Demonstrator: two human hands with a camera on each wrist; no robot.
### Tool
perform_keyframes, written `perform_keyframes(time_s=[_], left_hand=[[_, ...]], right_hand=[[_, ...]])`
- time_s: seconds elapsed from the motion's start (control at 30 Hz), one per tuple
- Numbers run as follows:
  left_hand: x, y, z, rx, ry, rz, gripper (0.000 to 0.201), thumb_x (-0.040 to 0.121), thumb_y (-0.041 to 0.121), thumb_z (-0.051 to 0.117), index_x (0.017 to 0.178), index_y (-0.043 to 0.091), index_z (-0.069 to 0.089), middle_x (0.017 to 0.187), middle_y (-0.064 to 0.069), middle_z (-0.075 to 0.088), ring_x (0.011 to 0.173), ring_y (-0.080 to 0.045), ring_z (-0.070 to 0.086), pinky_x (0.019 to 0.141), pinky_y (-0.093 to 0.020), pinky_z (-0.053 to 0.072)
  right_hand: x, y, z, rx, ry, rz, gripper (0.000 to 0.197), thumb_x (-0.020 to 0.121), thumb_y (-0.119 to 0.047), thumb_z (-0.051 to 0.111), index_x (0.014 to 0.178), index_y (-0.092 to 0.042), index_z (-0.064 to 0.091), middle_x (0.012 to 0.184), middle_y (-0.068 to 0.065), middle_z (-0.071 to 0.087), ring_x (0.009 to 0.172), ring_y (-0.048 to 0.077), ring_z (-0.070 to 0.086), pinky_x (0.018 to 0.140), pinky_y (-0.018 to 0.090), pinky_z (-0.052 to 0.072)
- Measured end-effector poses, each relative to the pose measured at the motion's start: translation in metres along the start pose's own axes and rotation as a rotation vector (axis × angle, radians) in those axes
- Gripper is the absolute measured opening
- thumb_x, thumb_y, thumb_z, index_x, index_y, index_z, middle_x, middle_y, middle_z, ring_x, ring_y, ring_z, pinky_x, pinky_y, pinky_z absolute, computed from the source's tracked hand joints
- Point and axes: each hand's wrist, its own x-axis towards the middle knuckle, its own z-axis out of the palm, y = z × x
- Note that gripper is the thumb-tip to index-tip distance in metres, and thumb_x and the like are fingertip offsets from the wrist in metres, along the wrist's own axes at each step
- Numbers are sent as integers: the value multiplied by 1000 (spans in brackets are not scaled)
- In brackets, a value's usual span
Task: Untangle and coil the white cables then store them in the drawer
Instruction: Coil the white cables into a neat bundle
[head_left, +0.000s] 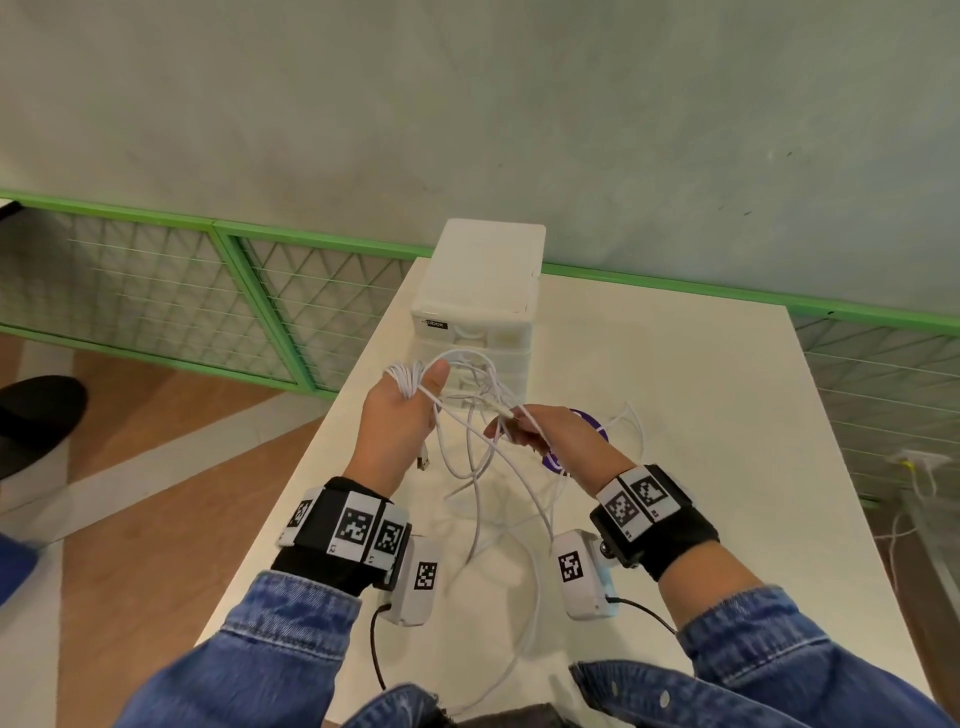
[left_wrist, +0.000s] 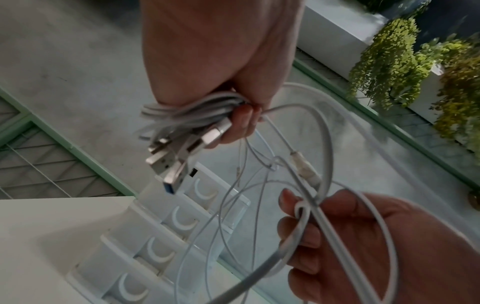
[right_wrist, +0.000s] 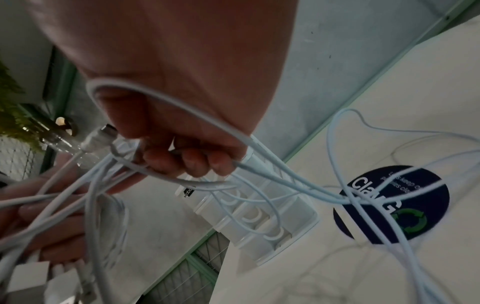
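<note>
Left hand (head_left: 397, 415) grips a bunched coil of white cables (head_left: 467, 441) above the counter (head_left: 701, 415). Right hand (head_left: 545, 431) pinches loose strands trailing before the drawer unit (head_left: 483, 291)

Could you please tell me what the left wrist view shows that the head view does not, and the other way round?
Only the left wrist view shows the cluster of metal USB plugs sticking out of the bundle, and hanging green plants behind.

Only the head view shows both denim sleeves, the wrist cameras, the whole white table and the purple sticker behind the right hand.

Both show the left hand gripping a bunch of white cables, the right hand holding loose strands, and the white drawer unit, its visible drawers closed.
</note>
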Motion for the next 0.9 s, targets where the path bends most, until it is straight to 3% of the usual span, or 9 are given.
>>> perform_keyframes(time_s=[0.17,0.23,0.3,0.47,0.57,0.67,0.77,0.83,0.9], left_hand=[[6,-7,3,118,116,14,44,88,42,61,71,5,44,64,-10,41,56,-19,39,54,-27,35],[7,-7,2,197,143,74,51,89,41,60,65,-1,45,55,-4,42,49,-15,38,51,-25,33],[5,-2,4,250,124,85,52,92,40,57,61,-2,55,41,6,46,38,-8,37,45,-24,30],[2,9,11,33,-8,-73,37,91,41,58,76,8,60,48,3,55,38,-7,39,42,-21,33],[0,16,11,22,5,-38,38,91,39,59,68,10,52,46,1,47,36,-4,39,46,-22,35],[-3,18,13,51,29,-31,47,91,40,57,58,9,47,44,0,44,33,-4,38,43,-21,36],[-3,17,17,-37,33,-113,40,92,37,58,61,12,52,39,5,45,31,-5,36,36,-19,32],[-4,15,19,-90,30,-146,32,93,36,58,67,16,56,40,5,48,33,-7,37,37,-18,31],[-4,14,19,-115,55,-162,28,93,35,58,68,22,57,45,1,50,34,-8,38,36,-17,32]], right_hand=[[-21,3,-3,122,12,-82,51,96,-51,34,68,-33,71,68,-9,46,57,2,40,64,20,30],[-21,5,-4,33,44,-115,22,88,-42,59,75,-28,70,73,-7,49,63,0,46,70,19,34],[-22,10,-3,-60,18,-163,24,77,-39,74,88,-20,65,76,-8,47,66,4,44,68,19,34],[-20,21,-7,-58,97,-170,15,77,-29,75,80,-24,61,87,-8,52,73,1,49,72,19,36],[-15,31,-10,-141,350,-205,15,78,-30,73,76,-29,59,87,-11,51,80,5,49,77,23,36],[-16,31,-14,-254,607,-73,36,72,-49,73,65,-24,47,68,-7,50,62,8,49,56,22,33],[-16,28,-14,-298,543,-15,51,80,-52,64,55,-11,46,49,4,48,48,18,46,48,31,36],[-18,24,-10,-214,566,-64,43,78,-51,66,70,-9,60,66,8,62,60,22,57,60,35,49],[-20,21,-10,-241,720,-130,41,72,-47,73,95,-17,57,92,-1,57,79,16,55,69,31,48]])
